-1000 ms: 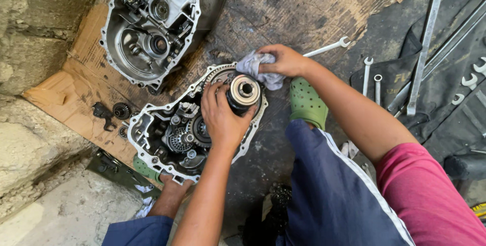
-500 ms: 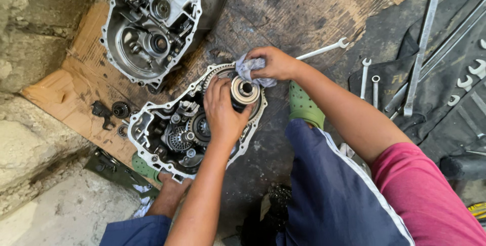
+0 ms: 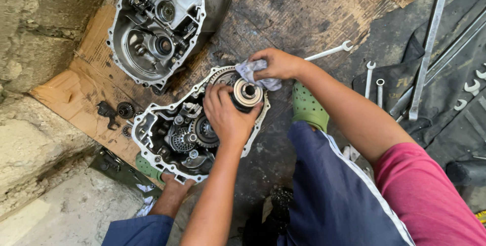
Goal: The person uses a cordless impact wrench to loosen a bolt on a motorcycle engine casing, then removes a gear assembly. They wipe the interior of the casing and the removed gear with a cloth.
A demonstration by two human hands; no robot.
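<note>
My left hand grips a round metal drum-shaped engine part and holds it just above the open crankcase half, which is full of gears. My right hand presses a crumpled pale cloth against the top edge of that round part. Both hands meet over the case's upper right rim.
A second case half lies at the top on brown cardboard. Small gears sit on the cardboard at the left. Several spanners and long bars lie at the right. My green clogs flank the case.
My right hand has shifted the cloth slightly left along the top of the round part. My left hand keeps the part in nearly the same place.
</note>
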